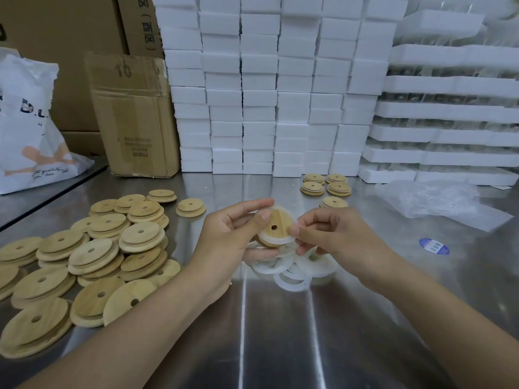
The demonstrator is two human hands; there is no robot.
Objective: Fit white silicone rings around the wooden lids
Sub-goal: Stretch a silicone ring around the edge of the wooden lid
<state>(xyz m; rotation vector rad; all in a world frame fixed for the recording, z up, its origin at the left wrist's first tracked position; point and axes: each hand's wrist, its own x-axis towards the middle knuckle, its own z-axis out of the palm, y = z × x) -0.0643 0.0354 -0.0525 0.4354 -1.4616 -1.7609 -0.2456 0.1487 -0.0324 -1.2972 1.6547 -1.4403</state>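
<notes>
Above the worktop [280,332], the light, rigid wooden lid [276,223] sits in the left hand [233,234], whose grip is closed on its rim, while the right hand [334,234] pinches the white silicone ring [276,240], judged soft, stretchy and best worked along its edge.

Left edge of wooden lid [279,220] hidden behind left hand [233,234]; cardboard box [134,116] print unreadable.

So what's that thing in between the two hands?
In the head view, a round wooden lid with a white ring partly round it, held by the left hand and right hand.
</notes>
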